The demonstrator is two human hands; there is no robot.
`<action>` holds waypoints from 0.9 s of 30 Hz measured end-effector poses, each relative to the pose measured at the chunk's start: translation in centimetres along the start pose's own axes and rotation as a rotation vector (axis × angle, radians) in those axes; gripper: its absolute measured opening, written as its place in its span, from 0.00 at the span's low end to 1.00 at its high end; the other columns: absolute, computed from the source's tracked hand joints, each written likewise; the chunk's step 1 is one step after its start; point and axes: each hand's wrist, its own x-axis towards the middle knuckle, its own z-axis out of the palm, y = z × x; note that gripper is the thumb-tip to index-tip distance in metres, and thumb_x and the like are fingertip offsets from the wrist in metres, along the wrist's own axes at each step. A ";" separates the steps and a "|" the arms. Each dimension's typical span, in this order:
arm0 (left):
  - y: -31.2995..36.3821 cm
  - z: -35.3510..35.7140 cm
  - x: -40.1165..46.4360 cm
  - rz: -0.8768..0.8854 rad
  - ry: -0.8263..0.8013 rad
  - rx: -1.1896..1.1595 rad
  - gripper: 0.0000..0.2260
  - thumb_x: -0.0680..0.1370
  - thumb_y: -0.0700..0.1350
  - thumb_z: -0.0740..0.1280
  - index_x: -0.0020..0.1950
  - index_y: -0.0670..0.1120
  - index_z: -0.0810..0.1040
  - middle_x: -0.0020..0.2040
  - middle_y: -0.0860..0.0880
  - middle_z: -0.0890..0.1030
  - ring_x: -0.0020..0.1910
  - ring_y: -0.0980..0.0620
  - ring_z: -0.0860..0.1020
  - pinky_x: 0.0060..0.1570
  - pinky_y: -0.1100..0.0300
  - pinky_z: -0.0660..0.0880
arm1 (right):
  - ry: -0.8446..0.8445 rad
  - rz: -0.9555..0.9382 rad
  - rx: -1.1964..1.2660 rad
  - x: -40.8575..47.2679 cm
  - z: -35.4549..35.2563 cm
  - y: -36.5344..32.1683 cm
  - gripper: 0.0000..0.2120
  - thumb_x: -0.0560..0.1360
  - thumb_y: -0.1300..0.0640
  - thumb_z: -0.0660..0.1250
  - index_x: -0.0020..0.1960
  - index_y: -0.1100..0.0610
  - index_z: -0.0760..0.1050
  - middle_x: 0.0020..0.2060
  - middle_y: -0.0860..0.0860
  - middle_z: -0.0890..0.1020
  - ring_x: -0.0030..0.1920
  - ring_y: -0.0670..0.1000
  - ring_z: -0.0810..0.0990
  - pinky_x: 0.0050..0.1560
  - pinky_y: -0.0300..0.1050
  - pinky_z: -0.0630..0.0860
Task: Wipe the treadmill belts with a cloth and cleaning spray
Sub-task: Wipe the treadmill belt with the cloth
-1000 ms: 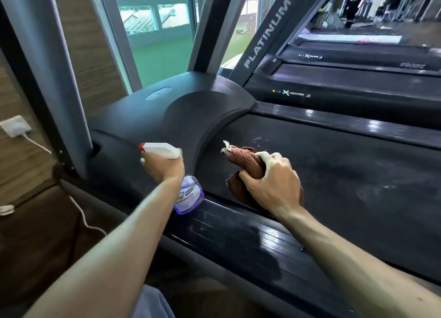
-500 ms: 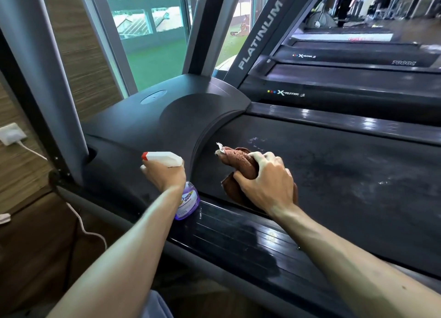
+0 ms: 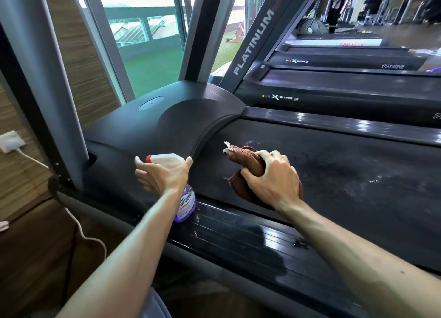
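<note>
Right hand (image 3: 272, 181) grips the cloth (image 3: 245, 159) at the belt's (image 3: 346, 174) front end, so the unwiped length runs off rightward. Left hand (image 3: 162, 177) clutches the spray bottle (image 3: 185, 205) just beside, on the rail (image 3: 238, 236).

One cloth (image 3: 248, 161), one spray bottle (image 3: 185, 205) — three treadmill belts (image 3: 346, 174).
</note>
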 end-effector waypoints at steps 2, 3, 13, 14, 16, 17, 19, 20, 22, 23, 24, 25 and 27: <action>0.8 -1.0 -0.8 0.048 0.067 0.038 0.59 0.62 0.63 0.81 0.81 0.42 0.53 0.77 0.40 0.60 0.76 0.38 0.60 0.75 0.44 0.58 | 0.006 0.007 -0.013 -0.5 -1.1 0.6 0.22 0.71 0.36 0.68 0.62 0.44 0.79 0.53 0.48 0.79 0.59 0.55 0.76 0.60 0.55 0.74; 1.1 -1.4 -1.2 0.112 0.093 0.068 0.58 0.62 0.64 0.80 0.80 0.42 0.54 0.77 0.39 0.60 0.76 0.37 0.60 0.74 0.43 0.58 | 0.015 0.013 -0.020 -0.7 -1.7 1.0 0.22 0.71 0.36 0.69 0.62 0.44 0.79 0.53 0.48 0.79 0.59 0.55 0.76 0.60 0.55 0.74; 4.7 -2.9 -10.0 0.832 -0.265 0.197 0.41 0.70 0.65 0.64 0.77 0.44 0.65 0.79 0.44 0.63 0.78 0.43 0.60 0.75 0.44 0.59 | 0.159 0.060 -0.120 -4.5 -10.7 5.0 0.25 0.72 0.33 0.69 0.64 0.45 0.78 0.56 0.50 0.80 0.62 0.55 0.75 0.61 0.55 0.73; 5.5 -3.0 -11.0 0.851 -0.292 0.194 0.41 0.70 0.66 0.63 0.77 0.43 0.66 0.78 0.44 0.64 0.77 0.43 0.61 0.75 0.44 0.60 | 0.163 0.061 -0.140 -4.9 -11.9 5.2 0.26 0.72 0.33 0.68 0.64 0.45 0.78 0.56 0.50 0.80 0.62 0.56 0.75 0.61 0.55 0.72; 7.1 -3.3 -13.0 0.858 -0.351 0.176 0.41 0.70 0.66 0.63 0.76 0.42 0.67 0.77 0.43 0.67 0.76 0.42 0.64 0.74 0.44 0.60 | 0.173 0.076 -0.177 -5.8 -14.2 5.6 0.26 0.72 0.33 0.68 0.64 0.45 0.78 0.56 0.51 0.79 0.62 0.56 0.75 0.61 0.56 0.72; 8.0 -3.5 -13.9 0.860 -0.377 0.173 0.41 0.70 0.65 0.64 0.76 0.42 0.68 0.76 0.44 0.67 0.76 0.43 0.64 0.74 0.44 0.60 | 0.178 0.094 -0.187 -6.1 -15.2 5.8 0.26 0.72 0.33 0.68 0.65 0.45 0.78 0.56 0.51 0.79 0.62 0.57 0.75 0.60 0.56 0.72; 9.3 -3.6 -15.4 0.897 -0.412 0.191 0.40 0.70 0.63 0.65 0.76 0.42 0.67 0.76 0.44 0.68 0.76 0.43 0.64 0.75 0.46 0.59 | 0.185 0.127 -0.206 -6.5 -16.9 6.3 0.26 0.72 0.33 0.67 0.64 0.46 0.77 0.56 0.51 0.79 0.62 0.57 0.75 0.60 0.56 0.71; 10.1 -3.5 -15.9 0.928 -0.429 0.208 0.40 0.70 0.64 0.64 0.77 0.42 0.67 0.76 0.44 0.68 0.76 0.44 0.64 0.75 0.46 0.59 | 0.192 0.141 -0.214 -6.5 -17.7 6.6 0.26 0.73 0.32 0.67 0.64 0.46 0.77 0.57 0.51 0.79 0.63 0.58 0.75 0.61 0.57 0.71; 10.9 -2.6 -16.3 0.991 -0.466 0.254 0.41 0.71 0.64 0.64 0.78 0.42 0.66 0.77 0.44 0.67 0.77 0.44 0.63 0.76 0.47 0.58 | 0.194 0.179 -0.222 -6.3 -18.4 7.4 0.26 0.73 0.32 0.66 0.64 0.46 0.77 0.57 0.52 0.78 0.63 0.58 0.74 0.62 0.58 0.71; 11.0 -1.9 -16.4 1.007 -0.485 0.272 0.41 0.71 0.64 0.64 0.78 0.42 0.65 0.78 0.45 0.66 0.78 0.45 0.62 0.77 0.47 0.58 | 0.193 0.190 -0.223 -6.0 -18.5 7.8 0.26 0.73 0.31 0.66 0.64 0.46 0.77 0.58 0.52 0.78 0.64 0.58 0.73 0.62 0.58 0.70; 11.1 -1.0 -16.3 1.010 -0.505 0.293 0.41 0.72 0.64 0.66 0.79 0.43 0.64 0.78 0.45 0.65 0.78 0.45 0.61 0.77 0.47 0.57 | 0.189 0.203 -0.225 -5.5 -18.4 8.3 0.26 0.73 0.31 0.66 0.65 0.46 0.76 0.58 0.52 0.78 0.64 0.58 0.73 0.63 0.58 0.70; 10.9 0.0 -16.4 1.003 -0.524 0.320 0.40 0.74 0.63 0.67 0.79 0.43 0.63 0.79 0.45 0.64 0.79 0.46 0.60 0.78 0.48 0.56 | 0.182 0.222 -0.229 -5.0 -18.1 8.9 0.27 0.73 0.31 0.65 0.65 0.46 0.76 0.59 0.52 0.78 0.64 0.59 0.73 0.63 0.59 0.70; 9.9 1.9 -16.4 0.985 -0.559 0.369 0.39 0.75 0.61 0.70 0.80 0.43 0.62 0.79 0.46 0.63 0.79 0.47 0.59 0.78 0.49 0.54 | 0.145 0.253 -0.240 -4.1 -16.9 10.0 0.27 0.73 0.31 0.65 0.65 0.45 0.76 0.60 0.53 0.77 0.65 0.59 0.72 0.64 0.59 0.70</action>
